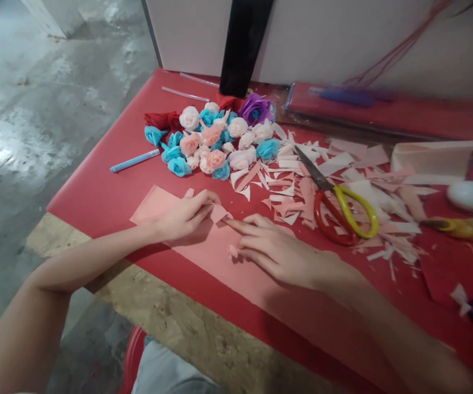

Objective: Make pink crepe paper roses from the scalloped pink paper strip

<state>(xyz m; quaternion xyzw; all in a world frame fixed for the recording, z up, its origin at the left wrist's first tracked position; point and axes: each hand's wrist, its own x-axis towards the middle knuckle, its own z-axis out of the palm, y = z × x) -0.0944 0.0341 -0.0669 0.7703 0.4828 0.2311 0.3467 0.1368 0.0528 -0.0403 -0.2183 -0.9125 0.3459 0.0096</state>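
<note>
Red tabletop (pixel 97 202) carries pink paper (pixel 211 246) under both hands (pixel 281 251), grey floor (pixel 97 82) beyond.

No text, label, brand, number or sign can be read. No lettering can be made out on the pink paper (pixel 211 251), the blue pen (pixel 134 161) or the scissors (pixel 331 187); the red package (pixel 404 116) is blurred.

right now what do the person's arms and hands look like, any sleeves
The left hand and right hand are ungloved, and I make out no rings on the fingers. The left forearm and right forearm are bare, with no sleeve, watch or bracelet showing.
</note>
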